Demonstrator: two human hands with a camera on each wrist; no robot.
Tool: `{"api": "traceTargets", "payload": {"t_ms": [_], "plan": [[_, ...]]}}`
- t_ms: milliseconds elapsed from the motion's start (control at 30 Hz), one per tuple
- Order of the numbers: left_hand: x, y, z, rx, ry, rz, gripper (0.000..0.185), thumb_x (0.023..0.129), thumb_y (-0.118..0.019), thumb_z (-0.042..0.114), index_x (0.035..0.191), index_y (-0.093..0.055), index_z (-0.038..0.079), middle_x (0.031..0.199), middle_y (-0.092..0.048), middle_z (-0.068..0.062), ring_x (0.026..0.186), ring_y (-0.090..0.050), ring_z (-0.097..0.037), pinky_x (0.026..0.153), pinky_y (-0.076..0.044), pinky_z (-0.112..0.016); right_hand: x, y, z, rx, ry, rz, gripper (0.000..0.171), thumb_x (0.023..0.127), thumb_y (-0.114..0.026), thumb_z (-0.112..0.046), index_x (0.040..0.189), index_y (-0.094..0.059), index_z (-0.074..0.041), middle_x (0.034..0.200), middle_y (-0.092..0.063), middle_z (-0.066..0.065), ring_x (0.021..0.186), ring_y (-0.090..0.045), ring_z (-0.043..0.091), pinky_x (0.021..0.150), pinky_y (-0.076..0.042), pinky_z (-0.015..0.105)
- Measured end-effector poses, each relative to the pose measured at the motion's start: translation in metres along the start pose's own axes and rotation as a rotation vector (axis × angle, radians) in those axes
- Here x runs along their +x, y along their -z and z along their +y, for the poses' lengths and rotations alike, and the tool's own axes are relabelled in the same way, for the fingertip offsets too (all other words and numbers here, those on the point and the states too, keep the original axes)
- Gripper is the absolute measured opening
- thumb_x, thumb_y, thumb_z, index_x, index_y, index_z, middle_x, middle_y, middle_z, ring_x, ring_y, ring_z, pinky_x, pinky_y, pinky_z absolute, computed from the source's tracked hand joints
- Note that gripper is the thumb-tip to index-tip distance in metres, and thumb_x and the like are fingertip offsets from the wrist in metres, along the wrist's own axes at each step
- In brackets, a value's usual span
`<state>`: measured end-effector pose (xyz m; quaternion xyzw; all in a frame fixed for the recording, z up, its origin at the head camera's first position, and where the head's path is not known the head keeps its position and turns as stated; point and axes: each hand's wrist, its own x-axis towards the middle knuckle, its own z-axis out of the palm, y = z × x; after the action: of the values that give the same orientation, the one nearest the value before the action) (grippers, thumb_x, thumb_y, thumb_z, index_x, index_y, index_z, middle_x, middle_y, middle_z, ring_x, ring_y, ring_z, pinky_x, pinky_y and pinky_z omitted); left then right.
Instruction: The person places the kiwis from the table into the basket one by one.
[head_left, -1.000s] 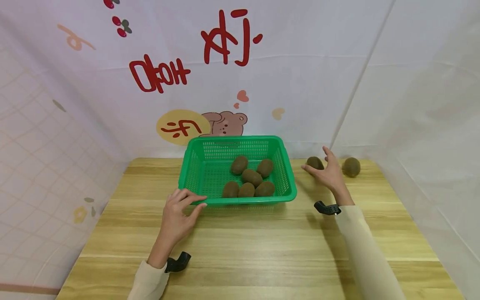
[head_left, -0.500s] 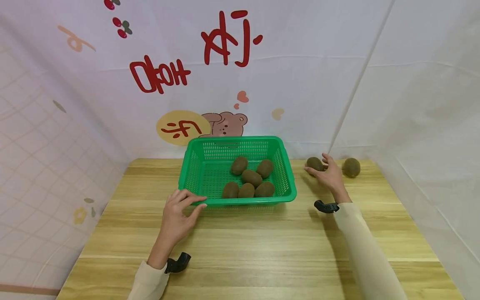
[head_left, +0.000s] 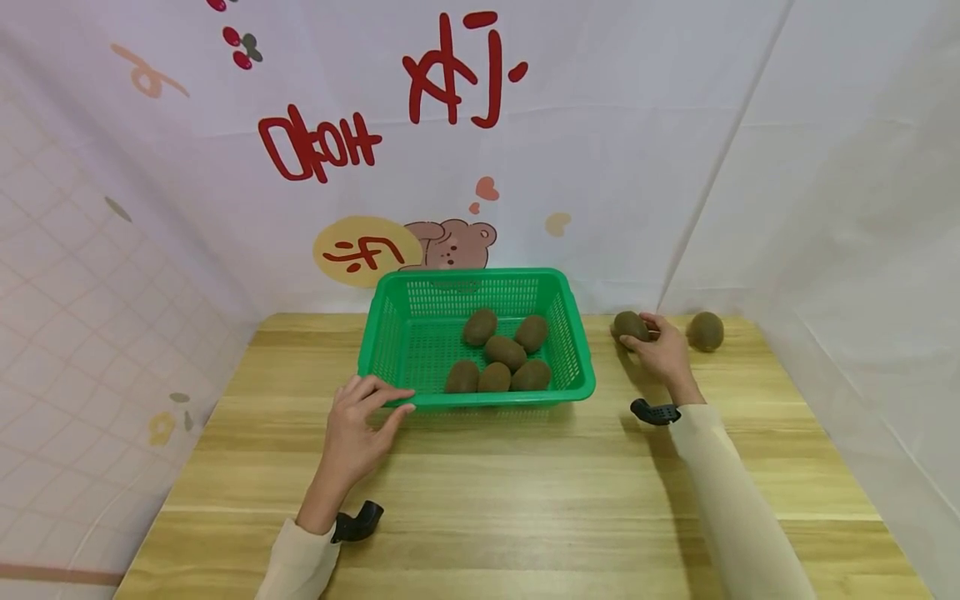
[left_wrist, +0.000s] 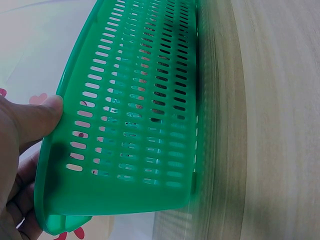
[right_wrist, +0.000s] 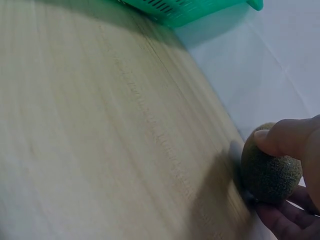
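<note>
My left hand (head_left: 358, 427) pinches the front-left rim of a green plastic basket (head_left: 480, 400). In the left wrist view its thumb (left_wrist: 42, 117) presses the rim's outer side, with the other fingers partly hidden behind. Several brown kiwis lie in the basket, mostly toward its right side, among them a middle kiwi (head_left: 505, 353). Right of the basket, my right hand (head_left: 666, 354) grips another kiwi (right_wrist: 272, 172) between thumb and fingers, close over the table. Just right of that hand sits one more kiwi (head_left: 705, 332).
The wood-grain table (head_left: 510, 500) ends at the back against a white printed cloth (head_left: 615, 150). Further cloth hangs along the left and right sides. A black wrist mount (head_left: 358, 522) is on the left wrist, and a similar mount (head_left: 655, 412) on the right.
My right hand's thumb and fingers have closed in from a spread pose round the kiwi. The left hand keeps its hold on the basket rim.
</note>
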<state>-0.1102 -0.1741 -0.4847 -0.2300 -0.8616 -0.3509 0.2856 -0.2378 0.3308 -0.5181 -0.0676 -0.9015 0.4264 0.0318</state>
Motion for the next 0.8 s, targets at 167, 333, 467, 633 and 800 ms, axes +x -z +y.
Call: {"api": "traceTargets", "payload": {"t_ms": [167,333,467,633,800], "plan": [[0.001,0.000,-0.001,0.001,-0.005,0.007,0.022,0.078,-0.089,0.013,0.099,-0.083,0.016,0.089,-0.068,0.002,0.083,-0.052,-0.017,0.079,-0.036,-0.035,-0.002,0.000,-0.006,0.012,-0.015,0.001,0.074,0.097,-0.072,-0.037,0.156,-0.040,-0.004,0.152,-0.047,0.030,0.136,-0.050,0.048,0.109,-0.044,0.060],[0.001,-0.001,-0.003,0.000,-0.008,0.014,0.021,0.078,-0.089,0.013,0.098,-0.083,0.016,0.088,-0.068,0.002,0.083,-0.053,-0.017,0.078,-0.035,-0.035,-0.003,0.002,-0.012,0.035,-0.014,0.008,0.075,0.096,-0.074,-0.037,0.156,-0.042,-0.006,0.152,-0.048,0.028,0.136,-0.051,0.047,0.108,-0.045,0.059],[0.002,-0.001,-0.004,-0.003,-0.013,0.015,0.022,0.078,-0.089,0.011,0.098,-0.083,0.016,0.088,-0.067,0.002,0.083,-0.053,-0.017,0.079,-0.037,-0.036,-0.005,0.004,-0.019,0.036,0.009,0.021,0.074,0.095,-0.074,-0.038,0.156,-0.043,-0.008,0.151,-0.050,0.027,0.135,-0.053,0.047,0.107,-0.047,0.058],[0.003,-0.002,-0.004,0.001,-0.023,0.013,0.026,0.074,-0.090,0.008,0.098,-0.083,0.016,0.088,-0.068,0.000,0.082,-0.053,-0.018,0.078,-0.036,-0.035,-0.009,0.007,-0.028,0.033,0.039,0.042,0.070,0.095,-0.074,-0.035,0.154,-0.046,-0.008,0.148,-0.053,0.028,0.131,-0.056,0.048,0.105,-0.049,0.059],[0.002,-0.002,-0.004,-0.006,-0.015,0.015,0.024,0.075,-0.090,0.009,0.098,-0.083,0.016,0.088,-0.068,0.001,0.080,-0.052,-0.017,0.076,-0.034,-0.035,-0.014,0.009,-0.038,0.046,0.068,0.046,0.069,0.095,-0.074,-0.034,0.153,-0.047,-0.009,0.147,-0.054,0.028,0.128,-0.058,0.047,0.103,-0.051,0.057]]}}
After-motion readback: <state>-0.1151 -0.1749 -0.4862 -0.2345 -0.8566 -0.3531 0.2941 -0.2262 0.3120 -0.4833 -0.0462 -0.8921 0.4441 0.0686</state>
